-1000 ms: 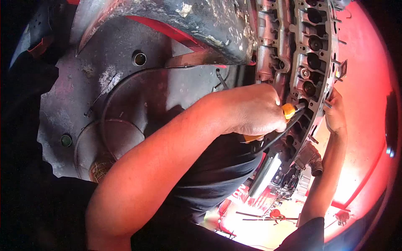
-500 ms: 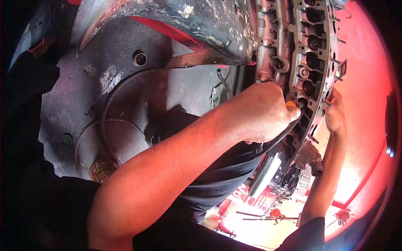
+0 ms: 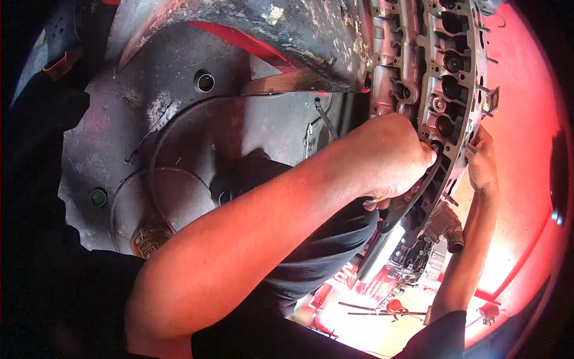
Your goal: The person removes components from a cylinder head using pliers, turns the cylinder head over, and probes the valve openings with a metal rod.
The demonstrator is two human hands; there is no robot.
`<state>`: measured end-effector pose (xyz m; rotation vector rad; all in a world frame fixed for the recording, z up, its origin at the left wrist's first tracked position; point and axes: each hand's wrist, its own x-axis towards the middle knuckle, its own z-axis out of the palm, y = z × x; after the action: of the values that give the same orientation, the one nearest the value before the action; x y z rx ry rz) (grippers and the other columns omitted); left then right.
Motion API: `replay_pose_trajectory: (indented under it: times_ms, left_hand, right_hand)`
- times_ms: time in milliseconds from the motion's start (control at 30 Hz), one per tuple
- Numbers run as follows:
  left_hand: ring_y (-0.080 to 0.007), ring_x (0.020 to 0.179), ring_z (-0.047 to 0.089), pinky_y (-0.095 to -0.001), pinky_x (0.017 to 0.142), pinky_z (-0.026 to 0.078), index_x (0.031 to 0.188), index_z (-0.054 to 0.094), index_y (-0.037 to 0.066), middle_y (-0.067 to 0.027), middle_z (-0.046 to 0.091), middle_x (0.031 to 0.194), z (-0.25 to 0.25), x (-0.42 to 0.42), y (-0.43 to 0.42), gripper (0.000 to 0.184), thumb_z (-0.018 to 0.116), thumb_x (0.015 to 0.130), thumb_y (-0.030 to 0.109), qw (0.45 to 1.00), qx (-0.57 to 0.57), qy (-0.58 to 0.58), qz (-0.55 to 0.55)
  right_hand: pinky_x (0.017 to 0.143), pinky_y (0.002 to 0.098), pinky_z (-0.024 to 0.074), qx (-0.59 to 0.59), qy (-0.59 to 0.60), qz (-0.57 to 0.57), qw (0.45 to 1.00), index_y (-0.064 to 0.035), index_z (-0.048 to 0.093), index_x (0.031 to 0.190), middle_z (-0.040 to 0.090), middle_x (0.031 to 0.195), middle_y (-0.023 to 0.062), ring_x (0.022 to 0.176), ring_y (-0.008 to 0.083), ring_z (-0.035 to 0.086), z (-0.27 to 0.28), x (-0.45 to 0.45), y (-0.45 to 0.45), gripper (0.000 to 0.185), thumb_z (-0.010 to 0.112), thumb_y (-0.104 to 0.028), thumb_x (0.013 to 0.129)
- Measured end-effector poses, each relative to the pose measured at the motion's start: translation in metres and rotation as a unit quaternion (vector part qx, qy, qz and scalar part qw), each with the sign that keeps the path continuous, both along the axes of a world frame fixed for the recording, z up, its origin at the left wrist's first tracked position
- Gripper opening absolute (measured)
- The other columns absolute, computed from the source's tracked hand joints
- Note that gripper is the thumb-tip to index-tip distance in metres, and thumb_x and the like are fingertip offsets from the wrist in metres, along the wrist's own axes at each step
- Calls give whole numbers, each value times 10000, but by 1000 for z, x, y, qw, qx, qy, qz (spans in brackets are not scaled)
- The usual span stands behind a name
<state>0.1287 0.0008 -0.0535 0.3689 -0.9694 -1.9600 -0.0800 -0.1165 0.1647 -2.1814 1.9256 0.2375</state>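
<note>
A metal cylinder head (image 3: pixel 459 122) with a row of round ports stands at the right. Over its lower ports, my left hand (image 3: pixel 397 157) is closed in a fist, the thumb pressed toward a port. A thin tool (image 3: pixel 373 201) pokes out below the fist, with a bit of orange-yellow at the thumb end; the fist hides the rest. Below that hand runs a black hose (image 3: pixel 412 206) along the head. My right hand (image 3: pixel 483 161) grips the head's outer edge beside a stud, its fingertips partly hidden.
A worn grey metal panel (image 3: pixel 179 119) with holes spreads across the left, and a round labelled can (image 3: pixel 149 240) sits on it. Red bodywork (image 3: pixel 526 119) lies at the right. A shiny metal tube (image 3: pixel 379 254) and engine parts show below the hands.
The view has shifted slightly, so the cylinder head sits a little further right. My left fist has turned a little, and the tool's end now shows beneath it. My right hand keeps its place.
</note>
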Motion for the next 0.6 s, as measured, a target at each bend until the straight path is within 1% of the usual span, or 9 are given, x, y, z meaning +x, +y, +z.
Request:
replay_pose_trajectory:
  times_ms: [167,233,300,367,433,500,533,567,600]
  left_hand:
    - [-214,521,615,-358,509,475,782,657,-48,-142,615,591,-11,-8,-4,475,552,941,387,998,15,-19,-58]
    - [-215,643,620,-367,615,469,852,669,-31,-144,646,693,-36,-28,-1,464,623,881,430,986,-117,-76,89]
    - [-189,708,585,-369,669,456,908,675,-9,-127,650,764,-69,-11,8,444,695,813,424,971,-168,-165,35]
    - [-167,806,589,-333,757,445,974,706,29,-79,668,857,-122,-1,33,465,755,745,430,982,-40,-184,-27]
    - [-179,821,609,-326,791,448,956,723,31,-92,688,834,-189,-2,66,460,799,661,375,966,81,-245,-23]
    - [-321,896,655,-420,804,494,951,712,18,-192,697,932,-228,-11,89,415,734,736,372,854,26,-517,-50]
    - [-322,1048,641,-451,879,506,1043,699,42,-212,661,1093,-258,-38,109,384,667,812,346,784,140,-605,25]
    - [-357,1115,607,-475,921,489,1081,698,80,-187,636,1185,-242,-32,122,320,578,881,299,734,163,-659,3]
    - [-385,1165,569,-495,945,464,1086,704,102,-157,623,1232,-276,-45,140,306,543,906,290,703,150,-695,-7]
  right_hand:
    - [868,262,435,22,-25,20,999,23,537,1218,615,1118,68,1013,138,561,13,-23,-12,522,500,59,699]
    - [898,274,419,-26,-22,31,999,9,528,1242,587,1150,79,1051,158,540,18,-48,-23,554,515,39,689]
    - [925,285,401,-24,27,12,999,1,517,1264,569,1162,90,1076,180,524,15,-42,-24,580,524,27,685]
    - [942,292,388,-3,73,-5,997,-3,509,1279,560,1164,98,1088,195,515,9,-43,-24,595,528,22,684]
    - [924,300,393,-51,40,77,995,13,505,1276,559,1145,105,1073,201,516,5,-51,-29,590,541,5,687]
    - [890,314,416,-57,61,87,993,26,515,1264,584,1119,109,1037,196,533,6,-44,-27,567,551,-10,699]
    - [877,318,424,-48,90,64,993,32,529,1243,597,1091,110,1016,195,541,2,-23,-15,543,555,-17,703]
    - [875,326,430,-37,83,60,994,41,545,1215,616,1058,111,989,197,552,-1,-8,-6,510,557,-26,709]
    - [872,333,436,-27,76,56,995,50,562,1186,634,1024,111,963,199,564,-4,6,2,479,560,-34,715]
